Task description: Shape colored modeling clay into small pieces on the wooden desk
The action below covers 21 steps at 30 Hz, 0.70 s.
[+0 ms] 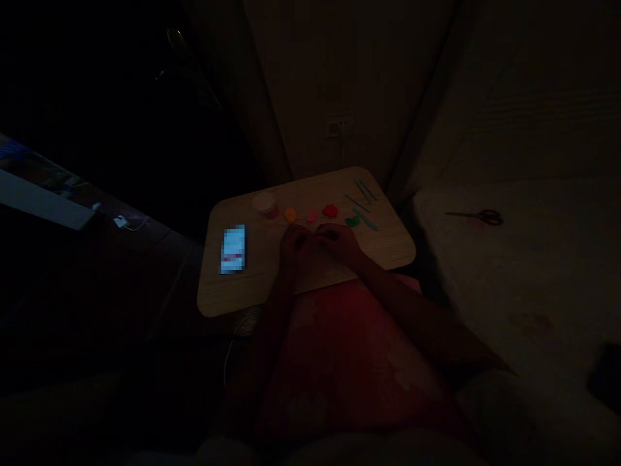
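The room is very dark. My left hand (293, 246) and my right hand (341, 242) meet near the middle of a small wooden table (262, 272), their fingers curled in and thumbs close together. Whatever lies between the fingertips is too dark to make out. Just beyond the hands are soft, clay-like lumps: orange (290, 214), pink (312, 216), red (330, 211) and green (352, 221). The green one is nearest my right hand, beside a light blue flat tool (367, 220).
Several thin sticks (365, 191) lie at the table's far right. A lidded tub (265, 204) stands at the back left, with a lit phone (233, 249) nearer. Scissors (480, 216) rest on a pale padded surface (485, 278) to the right. A wall socket (340, 124) is behind.
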Motion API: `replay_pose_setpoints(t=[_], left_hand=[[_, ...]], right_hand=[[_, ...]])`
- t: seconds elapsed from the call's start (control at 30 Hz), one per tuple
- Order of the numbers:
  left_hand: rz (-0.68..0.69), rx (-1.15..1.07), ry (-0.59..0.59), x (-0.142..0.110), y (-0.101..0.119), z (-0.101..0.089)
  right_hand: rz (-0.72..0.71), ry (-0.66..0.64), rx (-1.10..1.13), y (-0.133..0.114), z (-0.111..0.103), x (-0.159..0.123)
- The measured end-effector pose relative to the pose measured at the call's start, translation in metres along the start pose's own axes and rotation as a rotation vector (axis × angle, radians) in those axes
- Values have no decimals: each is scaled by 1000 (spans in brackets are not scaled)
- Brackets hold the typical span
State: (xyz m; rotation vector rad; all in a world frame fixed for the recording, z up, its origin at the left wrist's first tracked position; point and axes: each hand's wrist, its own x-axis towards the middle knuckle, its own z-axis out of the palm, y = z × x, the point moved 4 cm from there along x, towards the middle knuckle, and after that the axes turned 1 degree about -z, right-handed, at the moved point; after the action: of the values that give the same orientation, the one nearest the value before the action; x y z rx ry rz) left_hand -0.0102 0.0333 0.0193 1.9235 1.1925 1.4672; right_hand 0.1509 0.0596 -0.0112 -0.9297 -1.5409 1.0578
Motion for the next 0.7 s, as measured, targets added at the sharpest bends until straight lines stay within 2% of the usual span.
replay_pose_setpoints(t=[0.17, 0.4, 0.57, 0.7], left_hand=[[7, 26, -1, 0, 1, 0], [16, 29, -3, -1, -1, -1], [36, 20, 0, 0, -1, 0], [17, 17, -2, 0, -1, 0]], right_hand=[[8, 67, -95, -4, -3, 0], [-10, 9, -109, -13, -5, -1], [-47, 29, -26, -5, -4, 1], [10, 39, 91, 5, 0, 0]])
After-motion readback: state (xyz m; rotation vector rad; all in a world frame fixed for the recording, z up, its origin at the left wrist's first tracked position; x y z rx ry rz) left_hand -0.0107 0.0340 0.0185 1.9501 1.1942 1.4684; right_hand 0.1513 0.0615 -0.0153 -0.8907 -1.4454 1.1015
